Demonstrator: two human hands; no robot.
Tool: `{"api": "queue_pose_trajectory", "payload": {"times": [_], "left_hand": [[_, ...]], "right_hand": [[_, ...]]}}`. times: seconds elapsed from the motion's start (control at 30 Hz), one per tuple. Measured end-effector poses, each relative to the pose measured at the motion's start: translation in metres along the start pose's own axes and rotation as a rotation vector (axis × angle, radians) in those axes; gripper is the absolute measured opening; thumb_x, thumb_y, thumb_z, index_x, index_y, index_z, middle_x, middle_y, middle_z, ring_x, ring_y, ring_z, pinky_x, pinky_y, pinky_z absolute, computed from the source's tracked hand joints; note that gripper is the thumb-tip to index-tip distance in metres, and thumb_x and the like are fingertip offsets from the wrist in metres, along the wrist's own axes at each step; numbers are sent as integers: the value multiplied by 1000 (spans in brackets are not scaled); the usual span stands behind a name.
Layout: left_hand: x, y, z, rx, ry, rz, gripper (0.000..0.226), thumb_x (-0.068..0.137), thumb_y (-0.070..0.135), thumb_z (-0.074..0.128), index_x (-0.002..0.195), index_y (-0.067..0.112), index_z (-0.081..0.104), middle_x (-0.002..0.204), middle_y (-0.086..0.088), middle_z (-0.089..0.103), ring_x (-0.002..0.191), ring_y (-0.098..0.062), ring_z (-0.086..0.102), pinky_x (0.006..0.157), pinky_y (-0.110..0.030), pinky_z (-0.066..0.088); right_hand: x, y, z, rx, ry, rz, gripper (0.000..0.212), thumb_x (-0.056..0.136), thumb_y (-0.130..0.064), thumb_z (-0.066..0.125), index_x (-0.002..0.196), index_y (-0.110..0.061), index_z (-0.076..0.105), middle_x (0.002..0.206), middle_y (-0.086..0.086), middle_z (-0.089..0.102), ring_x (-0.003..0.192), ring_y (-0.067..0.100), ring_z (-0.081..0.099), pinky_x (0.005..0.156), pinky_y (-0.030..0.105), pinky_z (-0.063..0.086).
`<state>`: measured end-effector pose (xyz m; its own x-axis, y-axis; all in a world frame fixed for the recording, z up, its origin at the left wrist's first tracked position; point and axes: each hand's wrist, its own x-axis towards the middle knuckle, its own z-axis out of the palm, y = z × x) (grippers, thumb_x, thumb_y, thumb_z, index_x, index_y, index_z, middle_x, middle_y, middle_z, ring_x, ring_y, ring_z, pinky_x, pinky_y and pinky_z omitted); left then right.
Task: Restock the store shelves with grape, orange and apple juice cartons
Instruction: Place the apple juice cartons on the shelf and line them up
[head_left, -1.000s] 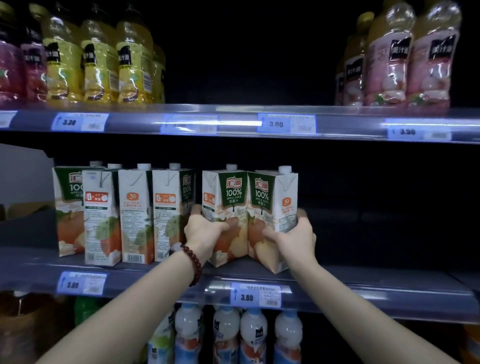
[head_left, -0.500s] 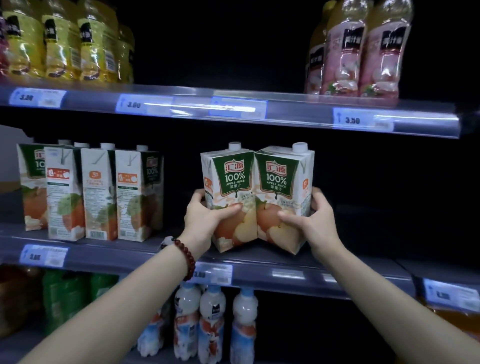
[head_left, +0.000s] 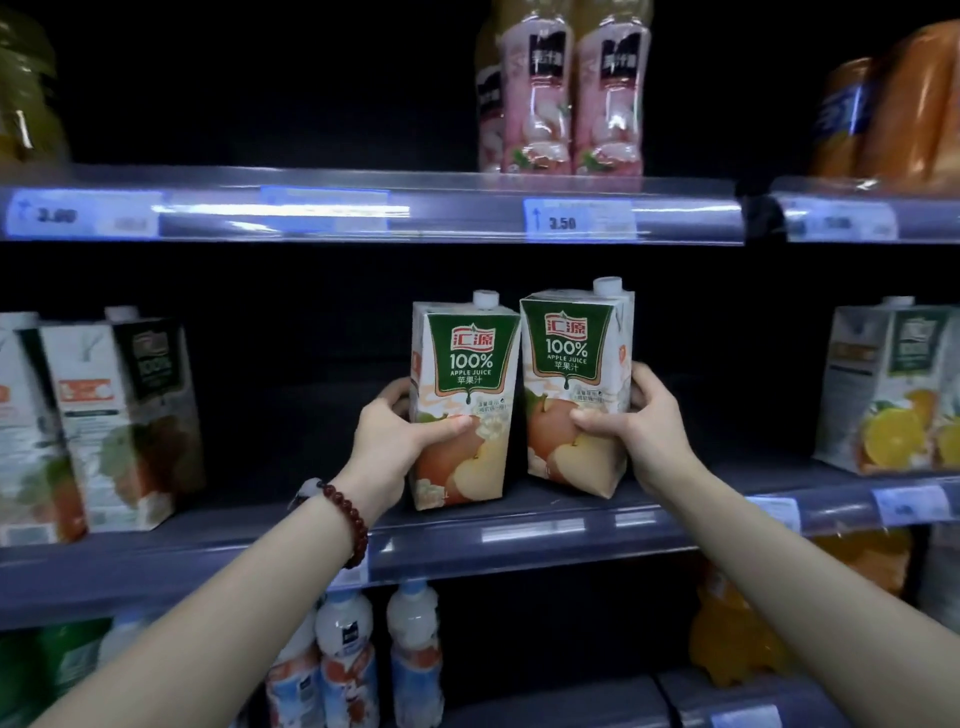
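Two apple juice cartons with green labels stand side by side on the middle shelf (head_left: 519, 525). My left hand (head_left: 387, 441) grips the left apple juice carton (head_left: 462, 364) low down, thumb across its front. My right hand (head_left: 641, 423) grips the right apple juice carton (head_left: 574, 353), which tilts slightly with its base near the shelf. More apple juice cartons (head_left: 119, 415) stand at the shelf's left end. An orange juice carton (head_left: 893, 384) stands at the right end.
The upper shelf (head_left: 363, 213) carries pink drink bottles (head_left: 561, 88) and orange bottles (head_left: 893, 104) to the right. Below the middle shelf stand white-capped bottles (head_left: 358, 660) and orange bottles (head_left: 737, 639). Dark open shelf space lies on both sides of the held cartons.
Both hands have carried the two cartons rightward along the middle shelf, away from the row at the left. The cartons now face front, and the orange juice carton has come into view.
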<state>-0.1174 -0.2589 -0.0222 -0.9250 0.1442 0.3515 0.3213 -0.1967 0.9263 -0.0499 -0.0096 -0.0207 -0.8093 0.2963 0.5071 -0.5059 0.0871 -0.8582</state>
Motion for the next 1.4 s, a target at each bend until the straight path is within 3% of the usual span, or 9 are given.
{"api": "queue_pose_trajectory", "payload": {"times": [0.1,0.2,0.3,0.5,0.67,0.83,0.97,1.17,1.4], "left_hand": [[-2,-4,13,-10,-18,-3,65,39,19,91,97,25,63,96,2,73,83,-11,72,65,-29,58],[-2,-5,28,-55,-11,-1,61,43,15,91,97,22,63,91,2,75,81,-12,73,63,-29,58],[1,-4,43,-82,1,-9,63,51,9,90,108,14,62,98,-3,73,86,-18,73,67,-34,59],[3,-8,85,-152,40,-16,56,49,9,90,99,15,64,87,-1,76,77,-17,74,59,-28,58],[2,-16,116,-158,118,-54,48,57,5,88,97,16,64,94,-5,74,84,-22,73,67,-35,59],[-4,-21,112,-122,161,-73,59,58,7,88,111,12,62,98,-5,74,81,-20,74,60,-30,59],[-8,-17,101,-136,148,-79,60,51,10,88,105,18,62,93,-3,76,76,-15,74,53,-25,56],[-9,-13,93,-26,45,-91,62,47,21,90,103,23,63,91,6,76,78,-9,73,53,-20,56],[-6,-16,86,30,33,-135,83,41,31,92,118,21,60,99,3,76,87,-13,73,63,-26,56]], "right_hand": [[-1,0,-17,2,51,-3,58,62,10,79,110,-14,61,100,2,75,90,18,72,67,29,59],[0,-3,-33,-10,81,-5,61,62,11,79,116,-10,59,104,5,74,92,19,72,72,36,60],[7,-7,-52,-15,81,-13,59,62,12,79,112,-12,60,103,5,74,91,21,72,73,39,60],[24,-8,-86,40,33,-18,57,58,16,76,104,-17,63,99,6,75,89,24,72,67,35,59],[36,1,-97,146,-57,30,61,50,13,75,102,-17,62,93,5,76,84,21,73,62,31,58],[44,15,-94,233,-184,125,65,44,9,70,103,-17,63,91,7,76,78,22,74,58,30,57],[53,20,-89,249,-283,178,70,43,9,68,108,-15,62,91,8,77,77,22,74,56,28,56],[57,37,-87,293,-304,252,70,46,5,71,110,-21,62,95,4,77,83,21,73,65,32,56],[56,38,-99,218,-418,259,77,52,-2,75,125,-16,57,109,10,74,97,26,71,79,36,55]]}}
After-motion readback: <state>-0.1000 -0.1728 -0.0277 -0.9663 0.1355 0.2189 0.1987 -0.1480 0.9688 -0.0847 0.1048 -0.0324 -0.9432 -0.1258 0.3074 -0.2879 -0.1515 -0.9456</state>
